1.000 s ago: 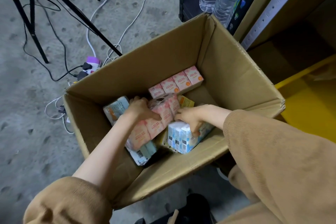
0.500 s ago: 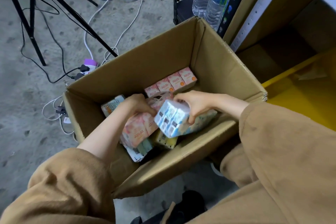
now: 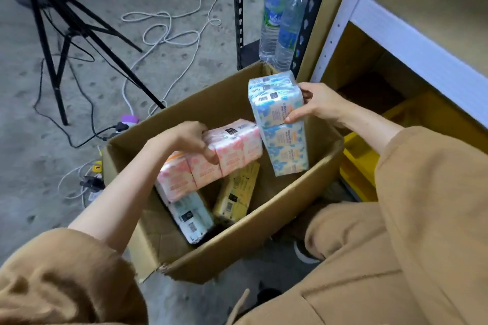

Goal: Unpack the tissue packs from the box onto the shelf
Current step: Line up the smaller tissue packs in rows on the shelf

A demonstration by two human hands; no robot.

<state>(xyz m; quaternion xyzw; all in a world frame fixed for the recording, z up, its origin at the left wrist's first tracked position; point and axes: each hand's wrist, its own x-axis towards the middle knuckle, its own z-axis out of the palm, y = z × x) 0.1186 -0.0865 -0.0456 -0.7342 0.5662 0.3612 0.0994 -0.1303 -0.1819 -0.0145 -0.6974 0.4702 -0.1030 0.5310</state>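
Observation:
An open cardboard box [image 3: 237, 253] sits on the floor below me. My right hand [image 3: 315, 105] grips a blue-and-white tissue pack [image 3: 280, 124], held upright above the box's far right corner. My left hand [image 3: 182, 140] grips a pink tissue pack [image 3: 211, 163], raised above the box's middle. Inside the box lie a yellow pack [image 3: 237, 192] and a pale green pack [image 3: 191, 215]. The shelf [image 3: 412, 45], with white posts and wooden boards, stands at the right.
Two water bottles [image 3: 282, 21] stand on a black rack behind the box. A tripod [image 3: 66, 26], white and black cables and a power strip [image 3: 92, 182] lie on the concrete floor at left. A yellow bin [image 3: 361, 182] sits under the shelf.
Both hands have risen out of the box with their packs. The blue pack has swung up and right toward the shelf; the pink pack has lifted clear of the others.

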